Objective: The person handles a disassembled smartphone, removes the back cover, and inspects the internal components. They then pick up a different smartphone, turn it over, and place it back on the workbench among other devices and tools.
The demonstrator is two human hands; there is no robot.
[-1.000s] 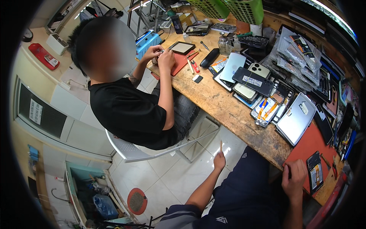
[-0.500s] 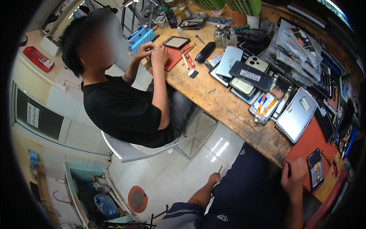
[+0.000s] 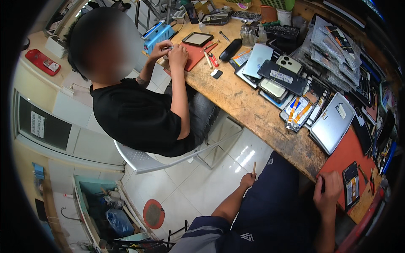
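My left hand [image 3: 248, 180] is closed round a thin wooden stick [image 3: 254, 167], held low beside my left thigh above the tiled floor. Only the stick's upper end sticks out of the fist. My right hand [image 3: 330, 192] rests at the front edge of the red mat [image 3: 351, 145], its fingers curled. A dark patch shows between thumb and fingers, and I cannot make out whether it is an object or shadow. Just right of that hand lies an opened phone [image 3: 351, 185] with its inner parts showing. Tweezers or similar slim tools [image 3: 372, 181] lie beyond it.
A silver tablet-like panel [image 3: 332, 123], stacked phones [image 3: 282, 78] and bagged parts [image 3: 335, 50] crowd the wooden bench [image 3: 253, 116]. To the left, a co-worker in a black shirt [image 3: 139, 118] sits on a grey chair [image 3: 145, 162], both hands over another red mat [image 3: 197, 55].
My left hand with the wooden stick has moved forward and slightly right along my thigh. My right hand stays at the mat's edge. The view has shifted a little.
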